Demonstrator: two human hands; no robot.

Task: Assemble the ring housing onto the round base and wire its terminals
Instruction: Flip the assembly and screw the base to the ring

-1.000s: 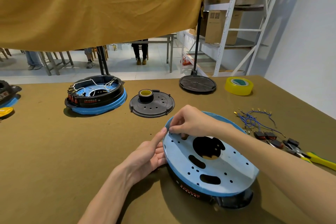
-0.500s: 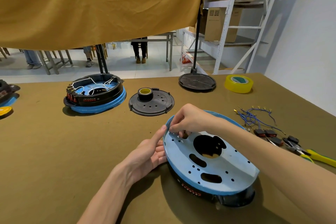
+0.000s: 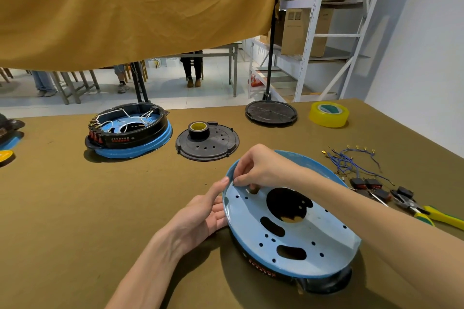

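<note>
A round blue base [image 3: 308,241] lies upside down and tilted on the black ring housing [image 3: 261,268], whose side shows under its near rim. My left hand [image 3: 203,216] holds the assembly at its left rim, thumb up against the edge and fingers under it. My right hand [image 3: 258,168] reaches over the far left part of the plate and pinches something small at a hole there; what it pinches is hidden by the fingertips.
A wired blue-and-black assembly [image 3: 130,130] stands at the back left. A black disc [image 3: 221,144] carrying a tape roll [image 3: 197,129], another black disc [image 3: 271,113] and yellow tape [image 3: 328,114] lie behind. Blue wires [image 3: 349,160], small black switches [image 3: 366,184] and yellow-handled pliers [image 3: 431,216] sit right.
My right fingertips have shifted slightly at the plate's hole. The left hand and the assembly have stayed put.
</note>
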